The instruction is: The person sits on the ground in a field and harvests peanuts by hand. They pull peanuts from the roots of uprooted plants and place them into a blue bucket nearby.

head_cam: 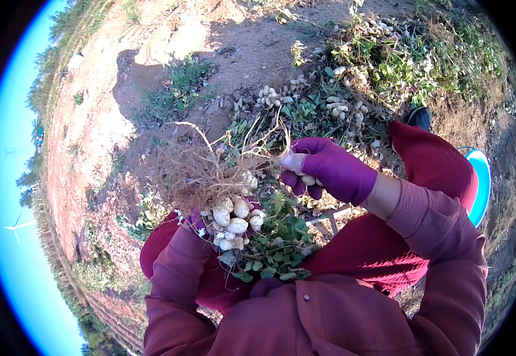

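My left hand [195,221], in a purple glove, is mostly hidden behind a bunch of peanut plants, gripping it near the pods. Pale peanut pods [235,220] hang in a cluster there, with a tangle of thin dry roots [195,173] above them. Green leaves [280,240] of the bunch lie over my lap. My right hand [329,171], in a purple glove with a pale worn thumb tip, is right of the roots. Several peanut pods [310,180] sit within its curled fingers, and thin root strands reach its thumb.
Heaped peanut plants [373,66] with pods lie on the soil ahead to the right. A blue basin [481,189] stands beside my right knee. A dark shoe [420,117] shows near the heap. Green weeds [182,86] grow on the bare ground ahead.
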Demonstrator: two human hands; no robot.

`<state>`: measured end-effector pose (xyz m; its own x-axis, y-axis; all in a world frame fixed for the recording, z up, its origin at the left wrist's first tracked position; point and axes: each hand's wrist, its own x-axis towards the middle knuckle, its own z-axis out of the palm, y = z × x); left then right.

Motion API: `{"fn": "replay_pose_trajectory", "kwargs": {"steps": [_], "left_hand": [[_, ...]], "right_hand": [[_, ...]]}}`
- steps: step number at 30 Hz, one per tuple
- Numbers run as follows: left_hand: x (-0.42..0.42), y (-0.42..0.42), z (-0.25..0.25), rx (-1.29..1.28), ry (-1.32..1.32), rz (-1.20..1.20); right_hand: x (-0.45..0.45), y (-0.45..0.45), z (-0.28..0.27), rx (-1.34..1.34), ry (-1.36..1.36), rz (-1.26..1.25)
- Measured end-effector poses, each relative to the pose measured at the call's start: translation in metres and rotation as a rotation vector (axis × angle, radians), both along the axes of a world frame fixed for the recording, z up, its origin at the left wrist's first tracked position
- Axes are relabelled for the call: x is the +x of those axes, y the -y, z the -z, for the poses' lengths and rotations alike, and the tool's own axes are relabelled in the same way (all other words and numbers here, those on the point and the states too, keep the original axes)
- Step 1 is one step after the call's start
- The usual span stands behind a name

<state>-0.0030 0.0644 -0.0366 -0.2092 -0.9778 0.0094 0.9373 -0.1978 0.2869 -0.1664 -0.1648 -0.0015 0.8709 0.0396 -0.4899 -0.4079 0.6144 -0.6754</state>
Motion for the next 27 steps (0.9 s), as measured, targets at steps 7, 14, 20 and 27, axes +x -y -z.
{"fn": "replay_pose_trajectory", "kwargs": {"steps": [7, 14, 20, 27], "left_hand": [[0.004, 0.000, 0.012, 0.136, 0.125, -0.051], [-0.002, -0.010, 0.011, 0.297, 0.174, -0.027], [-0.006, -0.020, 0.005, 0.191, 0.179, -0.054], [0.004, -0.003, 0.005, -0.271, 0.156, -0.174]], "right_hand": [[0.013, -0.019, -0.006, -0.481, 0.271, -0.087], [0.007, -0.001, -0.008, -0.686, 0.624, -0.302], [-0.008, 0.014, -0.023, -0.017, 0.415, -0.528], [0.000, 0.005, -0.020, 0.064, 0.255, -0.054]]}}
